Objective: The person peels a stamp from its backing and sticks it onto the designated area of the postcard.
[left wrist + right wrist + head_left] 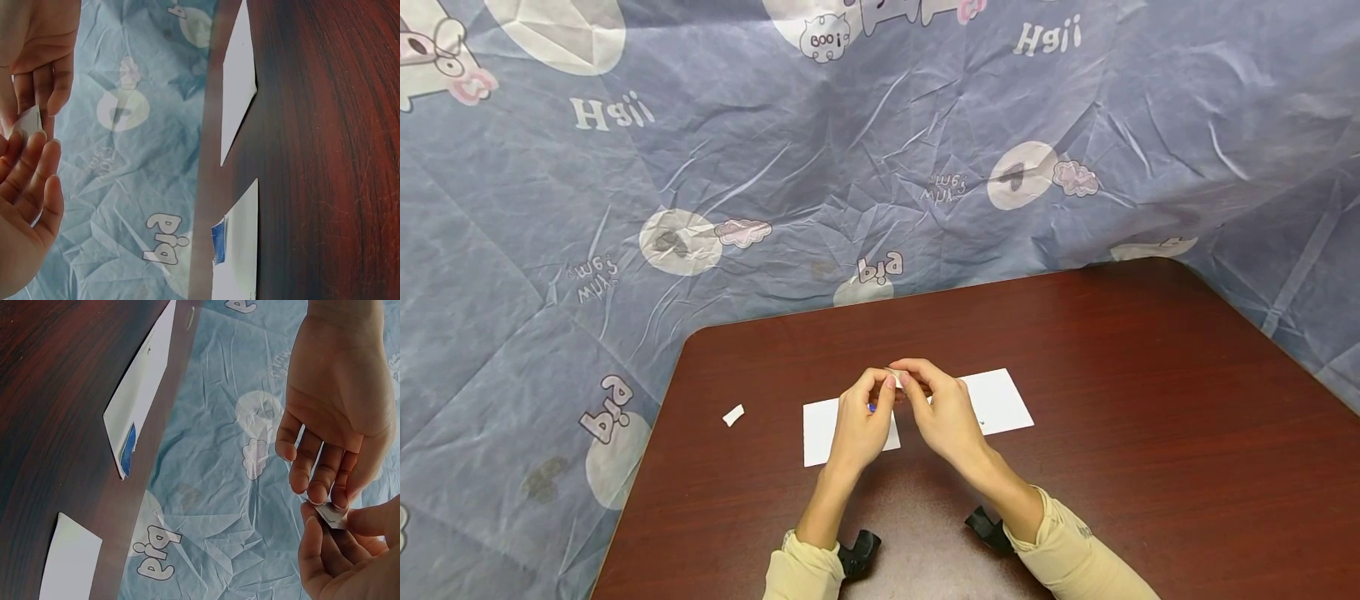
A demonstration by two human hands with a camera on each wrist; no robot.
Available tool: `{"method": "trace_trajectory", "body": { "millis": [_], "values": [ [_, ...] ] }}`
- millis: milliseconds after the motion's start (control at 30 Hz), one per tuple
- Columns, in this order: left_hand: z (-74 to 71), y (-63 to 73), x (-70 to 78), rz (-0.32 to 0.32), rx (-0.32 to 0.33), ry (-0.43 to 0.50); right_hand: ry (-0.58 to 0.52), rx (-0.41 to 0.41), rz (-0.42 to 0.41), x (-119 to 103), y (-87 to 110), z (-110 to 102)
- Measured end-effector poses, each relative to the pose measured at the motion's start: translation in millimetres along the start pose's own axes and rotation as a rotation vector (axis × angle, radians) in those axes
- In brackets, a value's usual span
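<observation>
Both hands meet over the middle of the table. Between their fingertips is a small whitish piece [897,379], flat like paper or a wrapper. A zigzag edge shows on the piece [332,515] in the right wrist view. My left hand [861,421] pinches it from the left, and my right hand [943,412] pinches it from the right. Fingers cover part of it, so its full shape is hidden. Beneath the left hand lies a white sheet [820,433] with a blue patch [219,242] at its far edge. Another white sheet [1000,402] lies beyond the right hand.
A small white scrap [733,415] lies on the dark red-brown table [1120,400], left of the sheets. Patterned blue-grey cloth [820,158] hangs behind the table. Black devices [859,553] are on both wrists, by the pale sleeves.
</observation>
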State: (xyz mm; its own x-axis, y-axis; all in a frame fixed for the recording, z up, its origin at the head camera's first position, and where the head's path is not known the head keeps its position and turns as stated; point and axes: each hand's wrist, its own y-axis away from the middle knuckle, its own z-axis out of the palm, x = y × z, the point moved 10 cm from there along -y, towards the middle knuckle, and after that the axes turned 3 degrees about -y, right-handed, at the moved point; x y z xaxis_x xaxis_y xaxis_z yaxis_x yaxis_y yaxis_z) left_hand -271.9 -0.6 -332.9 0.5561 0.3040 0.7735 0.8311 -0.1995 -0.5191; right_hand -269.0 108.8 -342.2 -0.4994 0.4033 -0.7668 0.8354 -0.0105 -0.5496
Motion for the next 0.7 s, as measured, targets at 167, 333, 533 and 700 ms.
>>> {"method": "trace_trajectory", "body": {
  "millis": [167,333,533,700],
  "values": [
    [-0.4,0.3,0.6,0.001,0.003,0.001,-0.004,0.000,0.007,1.0,0.0,-0.1],
    [-0.8,0.2,0.6,-0.005,0.005,-0.001,-0.002,0.003,0.013,1.9,-0.4,-0.5],
    [7.7,0.5,-25.2,-0.021,-0.004,0.000,-0.005,0.004,0.018,2.0,-0.3,-0.9],
    [11.7,1.2,-40.1,-0.013,-0.003,0.009,-0.011,0.006,0.018,2.6,-0.3,-1.3]
  ]
}}
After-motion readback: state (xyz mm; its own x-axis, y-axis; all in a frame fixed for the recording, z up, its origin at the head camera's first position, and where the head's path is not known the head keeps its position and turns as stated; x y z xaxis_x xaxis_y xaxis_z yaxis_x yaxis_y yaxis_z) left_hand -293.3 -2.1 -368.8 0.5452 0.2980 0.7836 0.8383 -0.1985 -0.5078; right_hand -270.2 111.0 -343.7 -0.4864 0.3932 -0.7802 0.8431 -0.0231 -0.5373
